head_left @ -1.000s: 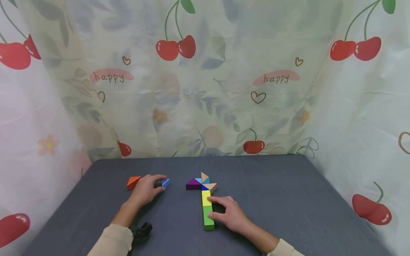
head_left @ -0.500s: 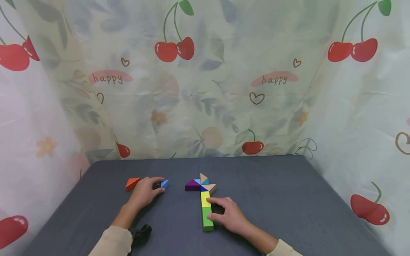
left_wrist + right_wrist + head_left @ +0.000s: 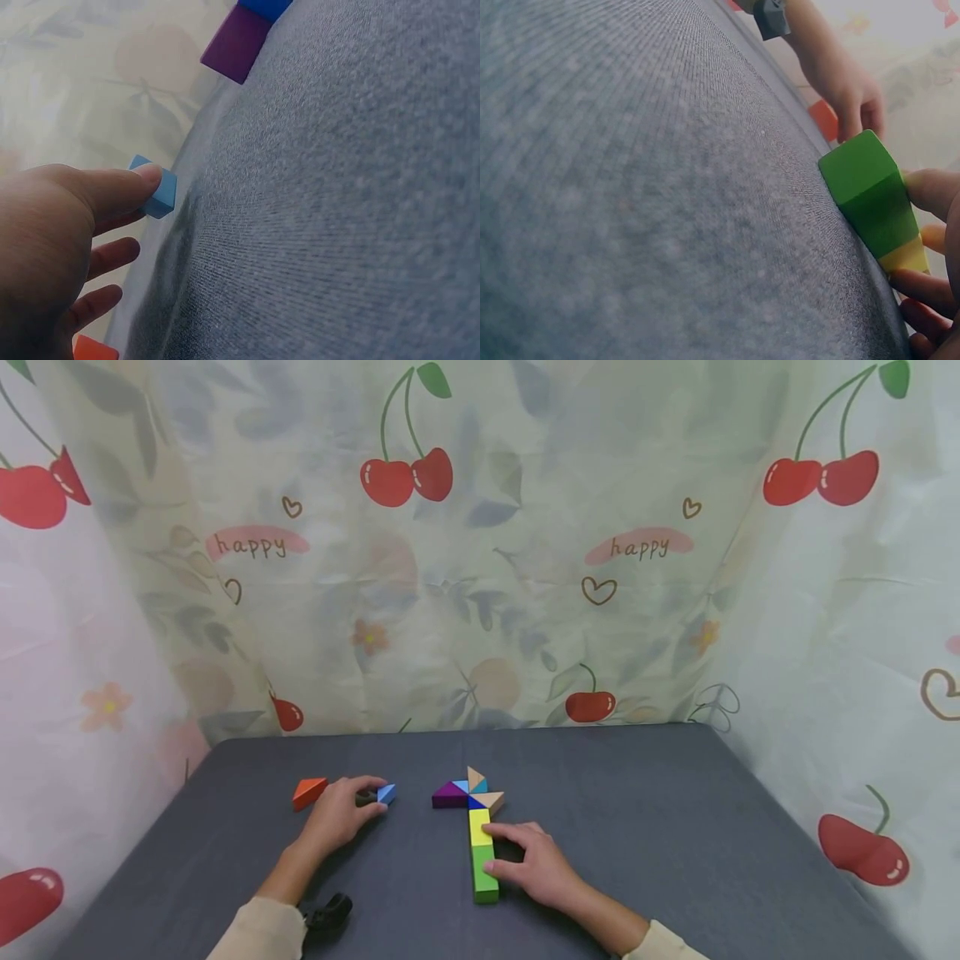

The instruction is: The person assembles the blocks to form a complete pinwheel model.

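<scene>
My left hand (image 3: 341, 810) pinches a light blue triangular block (image 3: 161, 193) between thumb and forefinger, just above or at the tabletop; its other fingers are loosely bent. Across from it, my right hand (image 3: 543, 866) rests against two blocks set end to end. Its thumb touches the green block (image 3: 485, 875) and its forefinger lies on the yellow block (image 3: 480, 827). At the yellow block's far end is a pinwheel-like cluster: a purple triangular block (image 3: 450, 795), a dark blue piece (image 3: 476, 802), lighter blue pieces and two bare-wood triangular blocks, one being the right-hand wooden block (image 3: 491, 800).
An orange triangular block (image 3: 308, 792) lies left of my left hand. The dark grey cloth-covered table (image 3: 637, 810) is enclosed by a cherry-printed curtain (image 3: 480, 568) at the back and sides. A black device (image 3: 330, 913) sits at my left wrist.
The head view has shifted very slightly. Both hands stay in nearly the same place, the left with the blue block and the right against the green and yellow blocks.
</scene>
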`<action>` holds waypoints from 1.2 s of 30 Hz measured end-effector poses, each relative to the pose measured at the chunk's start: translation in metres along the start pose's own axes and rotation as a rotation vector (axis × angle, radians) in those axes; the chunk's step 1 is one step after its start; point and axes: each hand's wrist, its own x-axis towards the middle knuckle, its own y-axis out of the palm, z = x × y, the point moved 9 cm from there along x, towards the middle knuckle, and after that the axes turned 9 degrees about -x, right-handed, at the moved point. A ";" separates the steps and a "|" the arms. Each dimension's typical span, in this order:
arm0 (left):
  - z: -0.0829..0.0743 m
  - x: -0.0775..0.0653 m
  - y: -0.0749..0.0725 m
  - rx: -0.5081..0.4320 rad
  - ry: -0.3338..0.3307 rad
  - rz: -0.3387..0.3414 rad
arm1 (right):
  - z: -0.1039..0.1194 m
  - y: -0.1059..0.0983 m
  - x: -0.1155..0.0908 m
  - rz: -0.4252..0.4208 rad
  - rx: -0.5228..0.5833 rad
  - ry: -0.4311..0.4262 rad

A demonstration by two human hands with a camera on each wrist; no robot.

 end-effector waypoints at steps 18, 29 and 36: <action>-0.025 -0.005 0.005 -0.088 0.048 -0.043 | -0.002 0.001 0.002 0.006 0.001 0.010; -0.043 -0.005 0.013 -0.147 0.053 -0.070 | -0.002 0.001 0.001 -0.001 -0.005 0.010; -0.052 -0.007 0.025 -0.166 0.067 -0.062 | 0.000 0.000 0.001 -0.009 -0.009 -0.002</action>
